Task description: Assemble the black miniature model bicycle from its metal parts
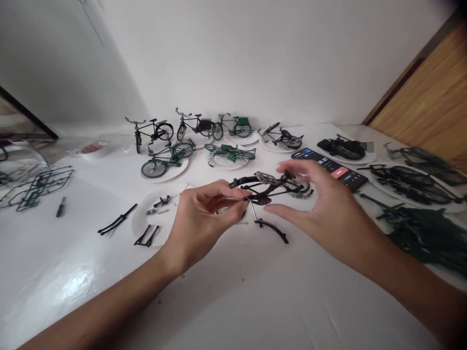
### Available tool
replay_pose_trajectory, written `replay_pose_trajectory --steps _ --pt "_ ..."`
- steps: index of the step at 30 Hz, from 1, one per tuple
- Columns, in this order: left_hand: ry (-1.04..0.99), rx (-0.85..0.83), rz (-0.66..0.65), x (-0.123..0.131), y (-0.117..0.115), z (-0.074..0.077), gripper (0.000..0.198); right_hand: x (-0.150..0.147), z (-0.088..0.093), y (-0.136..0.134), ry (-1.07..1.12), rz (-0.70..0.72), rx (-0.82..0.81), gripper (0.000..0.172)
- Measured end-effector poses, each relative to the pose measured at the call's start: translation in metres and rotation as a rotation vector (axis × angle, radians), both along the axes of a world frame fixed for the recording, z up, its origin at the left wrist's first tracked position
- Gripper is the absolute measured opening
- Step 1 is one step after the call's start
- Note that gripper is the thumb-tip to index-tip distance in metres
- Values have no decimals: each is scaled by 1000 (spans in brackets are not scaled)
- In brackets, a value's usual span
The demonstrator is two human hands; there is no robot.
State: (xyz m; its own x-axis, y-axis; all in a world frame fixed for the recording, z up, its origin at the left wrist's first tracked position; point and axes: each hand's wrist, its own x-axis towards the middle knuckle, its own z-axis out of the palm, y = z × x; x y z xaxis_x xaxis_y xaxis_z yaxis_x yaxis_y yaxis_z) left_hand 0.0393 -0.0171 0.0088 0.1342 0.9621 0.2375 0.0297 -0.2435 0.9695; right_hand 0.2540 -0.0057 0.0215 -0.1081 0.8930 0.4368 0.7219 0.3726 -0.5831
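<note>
A partly built black model bicycle is raised over the white table. My left hand is closed, pinching the front end of its frame between thumb and fingers. My right hand is open around the rear of the model, thumb and fingers wide apart; whether a fingertip touches the seat, I cannot tell. Below the pinch, a thin silver rod slants down to a curved black fender. A paper plate beside my left hand carries small black and silver parts.
Several finished or partial model bicycles stand or lie on paper plates at the back. A phone lies behind my right hand. Green part frames, a small screwdriver and thin black parts are on the left. Dark green models lie at right.
</note>
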Motion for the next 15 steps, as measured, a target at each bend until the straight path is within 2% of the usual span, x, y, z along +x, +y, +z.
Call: replay_pose_trajectory --steps 2,4,6,7,9,11,15 --pt "35 89 48 0 -1 0 0 0 5 -7 -67 -93 119 52" --pt "78 240 113 1 -3 1 4 -4 10 -19 -122 -151 280 32" --pt "136 400 177 1 -7 3 10 -11 12 -34 -135 -85 335 15" --pt "178 465 190 1 -9 4 13 -15 12 -41 -95 -73 285 13" --pt "272 549 174 -1 -14 7 20 -20 10 -50 -85 92 173 12" --pt "322 594 113 -3 -18 9 28 -22 7 -52 -64 197 55 12" --pt "324 688 70 -7 -23 10 38 -22 6 -46 40 310 -87 18"
